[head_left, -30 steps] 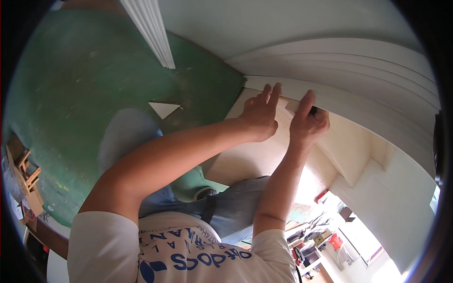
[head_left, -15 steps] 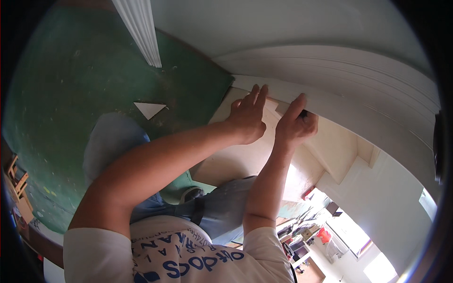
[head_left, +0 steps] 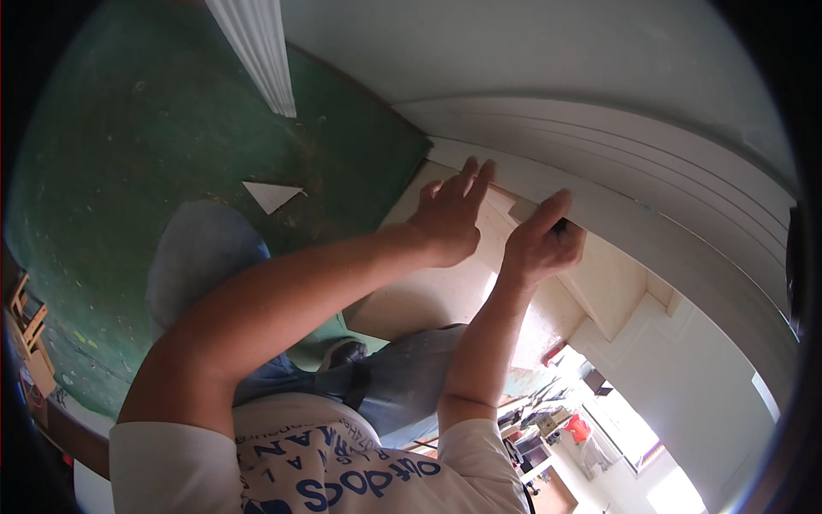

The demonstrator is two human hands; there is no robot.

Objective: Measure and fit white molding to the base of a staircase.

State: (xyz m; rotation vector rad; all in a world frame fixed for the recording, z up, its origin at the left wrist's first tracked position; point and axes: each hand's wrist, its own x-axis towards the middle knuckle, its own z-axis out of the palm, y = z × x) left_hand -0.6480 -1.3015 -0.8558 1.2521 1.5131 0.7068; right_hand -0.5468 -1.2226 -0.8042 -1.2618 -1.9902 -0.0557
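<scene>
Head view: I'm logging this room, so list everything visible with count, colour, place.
floor: one, green, left
wall: one, grey, top
trim: one, white, upper right
strip: one, white, beside trim
grooved moulding: one, white, top left
triangle: one, white, on floor
board: one, tan, centre
wooden pieces: several, brown, left
clutter: uncounted, mixed, lower right
shirt: one, white, bottom
jeans: one, blue, above shirt
left grip: one, bare, on strip
right grip: one, bare, on strip
</scene>
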